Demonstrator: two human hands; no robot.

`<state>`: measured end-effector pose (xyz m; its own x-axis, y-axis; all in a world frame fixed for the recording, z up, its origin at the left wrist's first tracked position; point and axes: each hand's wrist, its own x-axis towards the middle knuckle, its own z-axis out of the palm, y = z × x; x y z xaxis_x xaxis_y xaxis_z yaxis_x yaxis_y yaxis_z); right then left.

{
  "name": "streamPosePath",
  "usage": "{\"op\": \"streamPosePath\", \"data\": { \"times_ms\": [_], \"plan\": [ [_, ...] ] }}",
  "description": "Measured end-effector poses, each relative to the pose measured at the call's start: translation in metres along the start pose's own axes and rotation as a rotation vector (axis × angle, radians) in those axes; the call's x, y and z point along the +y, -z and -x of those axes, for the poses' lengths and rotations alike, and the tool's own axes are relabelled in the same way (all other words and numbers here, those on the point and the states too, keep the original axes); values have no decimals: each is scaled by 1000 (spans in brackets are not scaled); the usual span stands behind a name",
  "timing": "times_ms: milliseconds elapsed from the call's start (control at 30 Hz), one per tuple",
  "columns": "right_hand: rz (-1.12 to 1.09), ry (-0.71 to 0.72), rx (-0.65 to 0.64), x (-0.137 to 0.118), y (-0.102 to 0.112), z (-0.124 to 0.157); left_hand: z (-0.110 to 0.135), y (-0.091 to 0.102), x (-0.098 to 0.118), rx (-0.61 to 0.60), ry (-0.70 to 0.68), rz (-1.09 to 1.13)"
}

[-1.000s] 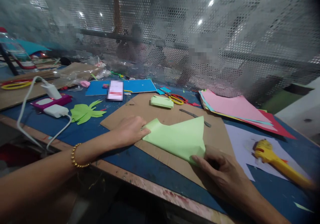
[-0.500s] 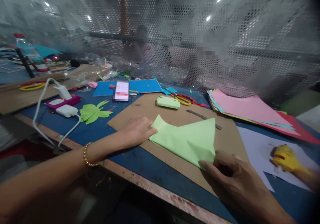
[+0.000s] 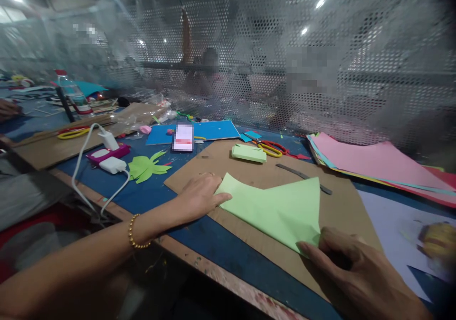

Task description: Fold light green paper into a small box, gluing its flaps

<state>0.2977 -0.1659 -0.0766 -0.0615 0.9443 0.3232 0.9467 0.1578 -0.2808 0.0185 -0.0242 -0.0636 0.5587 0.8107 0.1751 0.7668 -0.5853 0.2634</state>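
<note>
A light green sheet of paper (image 3: 272, 208), folded over along its near edge, lies on a brown cardboard sheet (image 3: 342, 201). My left hand (image 3: 199, 196), with a gold bead bracelet (image 3: 134, 234) at the wrist, holds the paper's left end, thumb on top. At the lower right corner, my right hand (image 3: 359, 263) pinches the paper between thumb and fingers. The right part of the sheet bulges upward. Behind it are a folded green paper stack (image 3: 248, 153) and a grey metal strip (image 3: 302, 177). Green paper leaf cutouts (image 3: 147, 166) lie left of my left hand.
Scissors (image 3: 270, 148) lie near the back, beside a phone (image 3: 183, 137) and blue board (image 3: 221, 130). Coloured paper sheets (image 3: 377, 163) are stacked at right. A purple power strip (image 3: 107, 154) with white cables sits left. A yellow blurred object (image 3: 438, 239) is at far right.
The camera view has turned, so the whole scene sits further right and lower. Both hands keep their hold on the green paper. The yellow object at right has shifted and is blurred.
</note>
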Motion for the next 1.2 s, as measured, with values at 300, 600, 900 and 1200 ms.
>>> {"op": "streamPosePath", "data": {
  "times_ms": [300, 600, 900, 1200],
  "plan": [
    [4, -85, -81, -1, 0, 1, 6, -10, -5, 168, -68, -114],
    [-12, -139, -105, -4, 1, 4, 6, -18, -1, 196, -664, -316],
    [-16, -126, -92, -7, 1, 2, 14, -6, 19, 42, -507, -163],
    [98, -100, -87, -8, -1, 1, 19, -17, 34, 191, -428, -381]
  ]
}}
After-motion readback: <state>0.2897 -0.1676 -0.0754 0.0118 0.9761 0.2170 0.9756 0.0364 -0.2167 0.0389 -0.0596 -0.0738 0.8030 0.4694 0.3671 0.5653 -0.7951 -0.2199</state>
